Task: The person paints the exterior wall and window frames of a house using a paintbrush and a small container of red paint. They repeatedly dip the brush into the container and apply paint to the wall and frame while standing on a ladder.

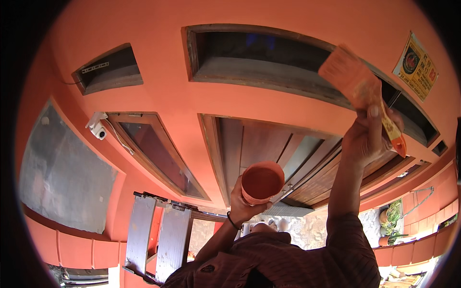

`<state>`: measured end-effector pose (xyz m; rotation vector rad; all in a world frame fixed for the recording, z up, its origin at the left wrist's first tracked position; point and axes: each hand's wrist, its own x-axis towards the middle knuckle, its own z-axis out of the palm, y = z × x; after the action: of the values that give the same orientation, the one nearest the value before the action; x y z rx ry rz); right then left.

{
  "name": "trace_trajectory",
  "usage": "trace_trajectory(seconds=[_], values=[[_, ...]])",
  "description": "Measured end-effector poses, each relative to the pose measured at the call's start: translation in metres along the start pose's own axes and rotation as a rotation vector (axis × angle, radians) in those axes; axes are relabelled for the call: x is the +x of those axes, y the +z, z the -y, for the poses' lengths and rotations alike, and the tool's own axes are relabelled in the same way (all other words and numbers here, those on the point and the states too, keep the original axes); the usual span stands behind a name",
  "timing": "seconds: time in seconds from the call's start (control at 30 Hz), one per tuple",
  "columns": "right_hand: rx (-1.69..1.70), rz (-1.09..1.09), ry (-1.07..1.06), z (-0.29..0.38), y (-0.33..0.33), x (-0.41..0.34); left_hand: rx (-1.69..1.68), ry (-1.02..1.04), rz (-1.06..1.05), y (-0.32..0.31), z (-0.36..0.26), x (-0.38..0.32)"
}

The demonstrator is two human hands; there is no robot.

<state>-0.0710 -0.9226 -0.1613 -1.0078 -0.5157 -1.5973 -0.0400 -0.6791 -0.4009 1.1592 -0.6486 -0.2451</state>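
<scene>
My left hand point(242, 205) is wrapped around a paint-coated cup point(256, 200), held upright at chest height, with orange-red paint inside. Raised to the right, my right hand point(371, 133) grips a wide flat paintbrush point(353, 77). The thumb presses on the brush near its wooden handle, whose end is orange. Paint covers the bristles and the upper part of the brush, which point up and to the left. Behind the brush lies the wooden-framed transom opening point(259, 68) in an orange wall point(162, 90). Whether the bristles touch the wall or frame cannot be told.
Wooden doors point(259, 140) stand below the transom. A white security camera point(98, 126) hangs beside a wooden-framed window point(158, 151) at left. A grey wooden bench-like piece point(173, 241) stands lower left. Potted plants point(390, 217) are at right, and a sign bearing writing point(416, 68) hangs upper right.
</scene>
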Motion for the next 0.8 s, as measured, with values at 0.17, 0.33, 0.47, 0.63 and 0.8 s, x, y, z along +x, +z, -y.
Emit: trace_trajectory(seconds=[0.17, 0.33, 0.47, 0.63, 0.8], values=[[-0.090, 0.043, -0.214, -0.048, 0.034, 0.039, 0.021, 0.012, -0.074, -0.013, -0.007, 0.005], [-0.067, 0.087, -0.244, -0.061, 0.037, 0.049, 0.044, 0.021, -0.108, -0.020, -0.004, 0.008], [-0.122, 0.081, -0.291, -0.066, 0.032, 0.053, 0.022, 0.025, -0.111, -0.020, -0.007, 0.011], [-0.292, 0.118, -0.422, -0.081, 0.009, 0.060, 0.077, -0.012, -0.102, -0.026, -0.001, 0.009], [-0.413, 0.072, -0.576, -0.070, -0.005, 0.060, 0.048, -0.034, -0.112, -0.025, -0.001, 0.009]])
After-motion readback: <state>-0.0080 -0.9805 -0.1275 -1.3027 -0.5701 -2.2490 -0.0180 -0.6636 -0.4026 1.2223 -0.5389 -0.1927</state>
